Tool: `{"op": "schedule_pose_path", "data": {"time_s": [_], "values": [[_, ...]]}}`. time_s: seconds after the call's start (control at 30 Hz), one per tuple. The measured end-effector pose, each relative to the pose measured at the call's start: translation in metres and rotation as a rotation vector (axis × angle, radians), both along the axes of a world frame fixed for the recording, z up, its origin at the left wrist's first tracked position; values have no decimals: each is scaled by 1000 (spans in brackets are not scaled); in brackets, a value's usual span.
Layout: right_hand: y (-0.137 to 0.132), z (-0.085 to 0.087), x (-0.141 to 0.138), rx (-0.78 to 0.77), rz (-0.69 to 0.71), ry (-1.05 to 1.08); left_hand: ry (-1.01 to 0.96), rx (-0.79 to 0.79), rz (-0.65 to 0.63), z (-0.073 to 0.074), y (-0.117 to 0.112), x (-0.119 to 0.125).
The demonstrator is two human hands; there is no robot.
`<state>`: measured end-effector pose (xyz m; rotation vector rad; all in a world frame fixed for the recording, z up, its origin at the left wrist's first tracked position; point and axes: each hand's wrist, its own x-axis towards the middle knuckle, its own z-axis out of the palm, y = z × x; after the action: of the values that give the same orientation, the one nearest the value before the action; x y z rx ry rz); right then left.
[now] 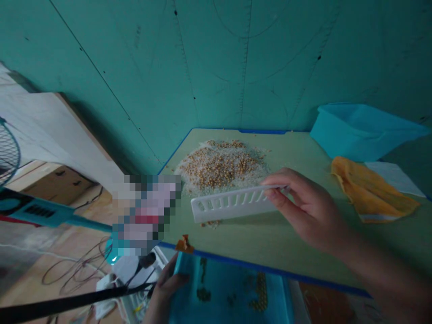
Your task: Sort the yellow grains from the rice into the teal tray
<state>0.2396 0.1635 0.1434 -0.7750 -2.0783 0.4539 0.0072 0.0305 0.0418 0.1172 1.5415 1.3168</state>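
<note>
My right hand (305, 207) is closed on the right end of a white slotted plastic scraper (229, 204), held on edge on the green table (270, 238) just in front of a pile of white rice mixed with yellow beans (221, 165). A few grains lie under the scraper's left end. My left hand (165, 288) grips the left rim of a blue tray (229, 294) held below the table's near edge. The tray holds small clusters of beans.
A blue plastic tub (357, 130) stands at the back right against the teal wall, with an orange cloth (369, 191) and a white sheet (394, 177) beside it. A blue strip (270, 270) edges the table. A fan and loose cables (67, 265) lie on the floor at left.
</note>
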Motion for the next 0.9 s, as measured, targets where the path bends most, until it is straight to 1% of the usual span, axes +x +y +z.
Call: {"op": "schedule_pose_path", "data": {"time_s": [0.13,0.33,0.5,0.57,0.7,0.9], "values": [[1,0,0,-13,-1,-4,-16,-4,-15,14,-3,13],[1,-1,-1,-17,12,8,125,73,7,24,-2,17],[-1,0,-1,-38,21,23,137,65,2,26,-1,16],[0,0,-1,-48,18,28,128,71,16,25,-1,16],[0,0,-1,-74,17,37,117,31,27,23,-2,15],[-2,0,-2,-105,39,61,88,42,-9,22,-4,15]]}}
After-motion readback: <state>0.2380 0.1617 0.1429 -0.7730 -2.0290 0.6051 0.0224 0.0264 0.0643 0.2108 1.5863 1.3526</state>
